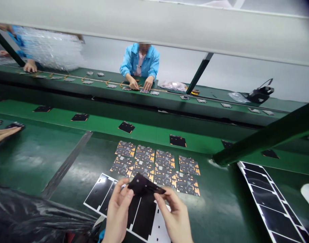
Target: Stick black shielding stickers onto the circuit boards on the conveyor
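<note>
Both my hands hold one thin black sheet (pixel 143 185) just above the near edge of the green table. My left hand (pixel 118 212) pinches its left side with thumb and fingers. My right hand (pixel 175 216) pinches its right end. Under them lies a white backing sheet (pixel 134 209) with black film pieces stuck on it. Just beyond, several dark circuit panels with orange patches (pixel 156 167) lie in two rows on the table.
Black pieces (pixel 126 127) ride the green belt (pixel 98 123) beyond the panels. A person in a blue coat (pixel 140 64) works across the far bench. Another person's hand (pixel 2 135) rests at left. A strip of black film (pixel 271 199) lies right; black plastic (pixel 25 219) lower left.
</note>
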Demonstrator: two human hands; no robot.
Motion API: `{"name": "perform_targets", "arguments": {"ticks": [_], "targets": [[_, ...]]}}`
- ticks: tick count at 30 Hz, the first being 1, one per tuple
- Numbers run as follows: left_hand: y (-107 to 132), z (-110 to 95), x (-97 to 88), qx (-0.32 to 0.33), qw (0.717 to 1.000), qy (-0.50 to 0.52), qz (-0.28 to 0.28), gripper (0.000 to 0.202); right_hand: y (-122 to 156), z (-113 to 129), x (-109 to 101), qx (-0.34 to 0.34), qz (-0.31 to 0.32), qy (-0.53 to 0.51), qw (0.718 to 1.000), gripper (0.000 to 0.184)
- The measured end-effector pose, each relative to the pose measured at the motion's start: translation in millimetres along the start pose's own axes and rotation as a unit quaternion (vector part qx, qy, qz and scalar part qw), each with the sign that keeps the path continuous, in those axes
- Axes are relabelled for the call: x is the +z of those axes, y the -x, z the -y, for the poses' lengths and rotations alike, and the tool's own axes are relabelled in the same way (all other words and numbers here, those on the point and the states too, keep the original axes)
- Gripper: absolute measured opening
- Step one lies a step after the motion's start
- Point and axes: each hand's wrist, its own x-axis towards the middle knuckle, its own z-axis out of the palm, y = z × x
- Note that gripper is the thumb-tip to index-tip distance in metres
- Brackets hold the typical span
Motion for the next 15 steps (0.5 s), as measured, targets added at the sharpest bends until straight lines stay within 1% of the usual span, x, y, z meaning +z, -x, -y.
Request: {"name": "perform_targets", "arguments": {"ticks": [2,3,5,7,9,11,13,15], "targets": [[-2,-3,-4.7,0.009,0.999,-0.044,0.025,0.056,-11,9,-13,-0.057,-0.01,0.025,0.998,0.013],[-3,-3,-6.5,0.019,0.997,-0.073,0.033,0.05,-15,12,-18,-0.067,-0.017,0.036,0.997,0.013],[-6,-3,-7.6,0.041,0.99,-0.118,0.06,0.037,-20,13,-24,-0.044,-0.026,0.034,0.998,0.015],[-8,-1,-4.7,0.051,0.986,-0.131,0.089,0.029,-24,10,-27,0.007,-0.019,0.008,1.0,0.02],[-10,2,1.6,0.054,0.981,-0.141,0.121,0.028,-29,6,-30,0.036,-0.01,-0.005,0.999,0.025],[-11,3,8.6,0.059,0.975,-0.157,0.147,0.029,-35,5,-39,0.03,-0.028,0.011,0.999,0.028],[-13,0,12.0,0.074,0.966,-0.184,0.164,0.028,-42,6,-58,0.013,-0.074,0.041,0.996,0.025],[-20,-8,7.7,0.113,0.951,-0.241,0.158,0.026,-49,7,-86,0.027,-0.121,0.084,0.989,0.022]]}}
